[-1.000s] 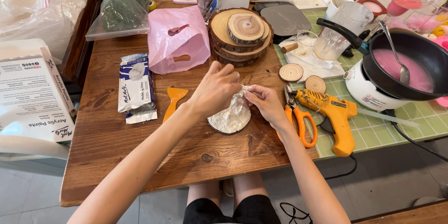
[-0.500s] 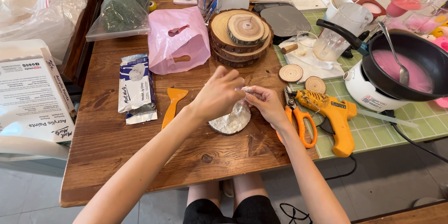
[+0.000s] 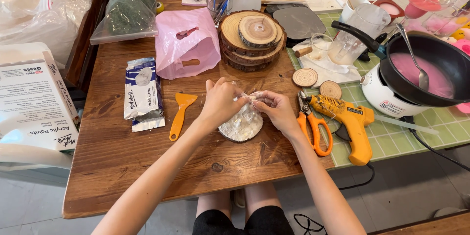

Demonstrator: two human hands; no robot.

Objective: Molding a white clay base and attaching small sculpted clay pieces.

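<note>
A round wood slice covered with white clay under clear plastic wrap [image 3: 241, 125] lies on the brown wooden table [image 3: 122, 166]. My left hand [image 3: 220, 102] and my right hand [image 3: 276, 110] meet just above it, both pinching the gathered plastic wrap at its far edge. An orange plastic scraper [image 3: 180, 113] lies left of my left hand. Orange-handled scissors [image 3: 313, 126] lie right of my right hand.
An orange glue gun [image 3: 348, 122] lies on a green mat. A white clay packet [image 3: 142, 93], pink bag [image 3: 188, 44], stacked wood slices [image 3: 252, 39], two small wood discs [image 3: 305, 76], and a pot of pink liquid [image 3: 426, 71] surround the hands. A white box [image 3: 32, 102] stands left.
Both hands have stayed over the wrapped slice, shifting their fingers slightly on the plastic. The slice sits in the same place.
</note>
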